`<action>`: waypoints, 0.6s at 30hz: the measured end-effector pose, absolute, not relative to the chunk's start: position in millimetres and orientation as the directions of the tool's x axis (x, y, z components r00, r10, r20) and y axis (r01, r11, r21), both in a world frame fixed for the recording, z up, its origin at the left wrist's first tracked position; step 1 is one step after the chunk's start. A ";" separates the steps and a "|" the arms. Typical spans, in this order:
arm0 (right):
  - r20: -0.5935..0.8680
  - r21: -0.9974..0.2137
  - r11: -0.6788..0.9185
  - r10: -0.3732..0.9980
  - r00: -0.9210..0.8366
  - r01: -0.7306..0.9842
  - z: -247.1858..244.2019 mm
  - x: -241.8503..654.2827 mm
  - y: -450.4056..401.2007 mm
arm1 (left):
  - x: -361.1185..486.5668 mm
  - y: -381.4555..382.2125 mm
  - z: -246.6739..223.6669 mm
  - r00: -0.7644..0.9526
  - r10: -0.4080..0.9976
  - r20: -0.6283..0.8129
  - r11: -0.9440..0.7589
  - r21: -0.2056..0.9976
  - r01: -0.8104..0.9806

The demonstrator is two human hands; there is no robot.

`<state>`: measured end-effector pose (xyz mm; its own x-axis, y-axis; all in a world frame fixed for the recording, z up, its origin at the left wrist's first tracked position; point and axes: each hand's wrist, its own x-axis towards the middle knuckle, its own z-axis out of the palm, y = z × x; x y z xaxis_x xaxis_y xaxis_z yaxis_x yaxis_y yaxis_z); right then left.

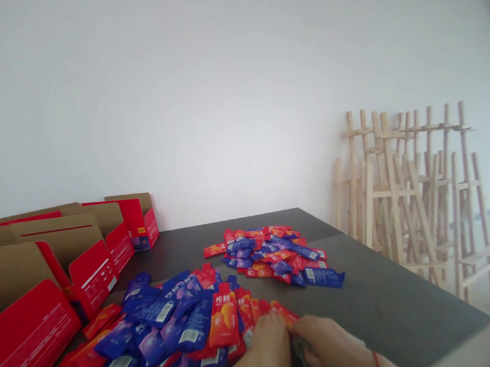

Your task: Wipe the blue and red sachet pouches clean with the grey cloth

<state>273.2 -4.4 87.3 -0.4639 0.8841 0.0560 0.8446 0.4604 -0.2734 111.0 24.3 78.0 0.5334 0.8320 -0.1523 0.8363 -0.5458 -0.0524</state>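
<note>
Left hand point(272, 351) and right hand point(333, 344) lie side by side at the front edge of the near sachet pile point(183, 331), almost meeting. The fingers of the right hand point(289, 325) reach a red sachet point(284, 312). Whether either hand is clamped on anything cannot be told from this view; the fingers seem only partly closed. A grey-green soft item point(302, 357), possibly cloth, shows beneath and between the hands. A red thread bracelet point(376, 362) circles the right wrist.

The near pile mixes red and blue sachets, loosely overlapped on the dark grey tabletop point(385, 302). An orange-and-red sachet point(222, 320) stands tilted up within it, bearing large white characters that read approximately "纯耕". Barcodes show on blue sachets point(190, 336); their digits are too small to read. A second sachet pile point(274, 253) lies farther along the tabletop, well apart from the hands.

Open red-and-kraft cartons point(86, 273) stand in a row along the left, their white panel text illegible. Wooden easels point(407, 195) lean together at right.
</note>
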 end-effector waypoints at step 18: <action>0.137 -0.060 0.453 0.887 -0.442 0.890 66.1 263.3 58.0 | 135.6 34.4 -56.2 0.638 0.626 0.448 -0.633 -0.186 0.751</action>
<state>263.3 58.0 66.1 -0.4420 0.8865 0.1370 0.8896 0.4528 -0.0599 135.6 34.4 -56.2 0.6383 0.6260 0.4480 0.7513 -0.6333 -0.1856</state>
